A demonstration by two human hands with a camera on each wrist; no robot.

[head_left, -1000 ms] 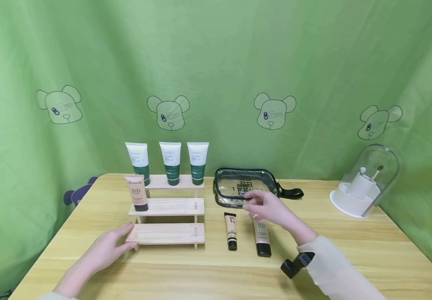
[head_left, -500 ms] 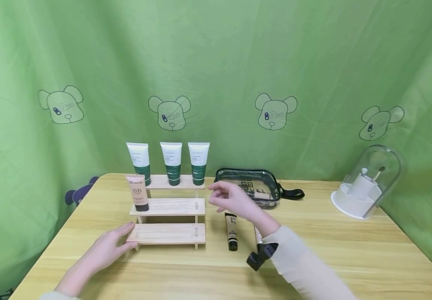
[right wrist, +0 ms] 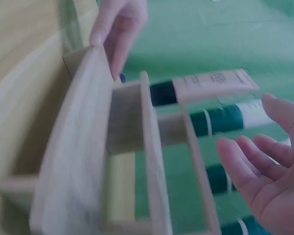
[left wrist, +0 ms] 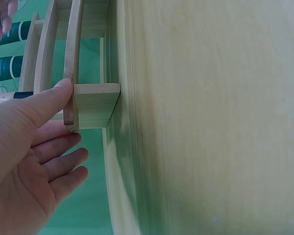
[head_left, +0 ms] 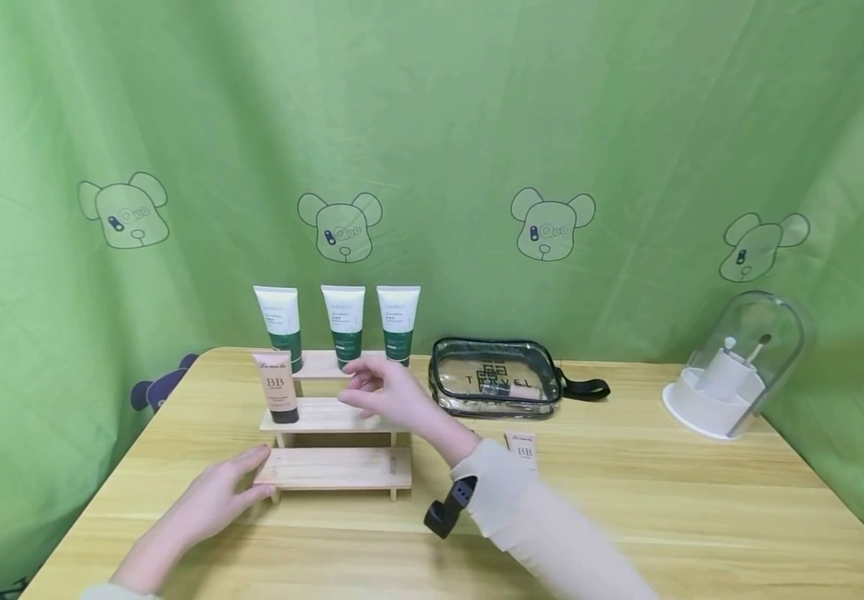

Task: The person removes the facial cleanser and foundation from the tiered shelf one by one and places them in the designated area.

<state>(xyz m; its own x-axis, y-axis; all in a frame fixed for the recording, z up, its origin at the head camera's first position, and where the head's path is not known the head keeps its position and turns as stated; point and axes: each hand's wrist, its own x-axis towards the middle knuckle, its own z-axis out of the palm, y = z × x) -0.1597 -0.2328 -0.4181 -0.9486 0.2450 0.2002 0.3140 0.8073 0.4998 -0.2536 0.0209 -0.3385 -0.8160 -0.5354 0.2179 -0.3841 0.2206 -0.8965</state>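
My left hand [head_left: 210,492] grips the left end of the lowest step of a three-tier wooden display stand [head_left: 334,468]; the left wrist view shows the thumb on one face and the index finger on the other. Above the middle tier hovers my right hand [head_left: 390,398], fingers loosely bent and holding nothing. A pink BB cream tube [head_left: 276,383] stands upright on its black cap at the middle tier's left end. Three white-and-green tubes [head_left: 343,321] stand on the top tier. Another BB cream tube [head_left: 522,450] lies on the table, partly hidden by the right sleeve.
Behind the right forearm lies a clear travel pouch [head_left: 476,367] with black trim and a wrist strap. At the far right a white organizer [head_left: 709,400] with brushes sits under a transparent dome. A green curtain [head_left: 432,125] hangs behind the wooden table [head_left: 664,500].
My right hand has moved left from over the lying tubes to the stand's middle tier. Its forearm now covers the small beige tube. My left hand has stayed on the stand.
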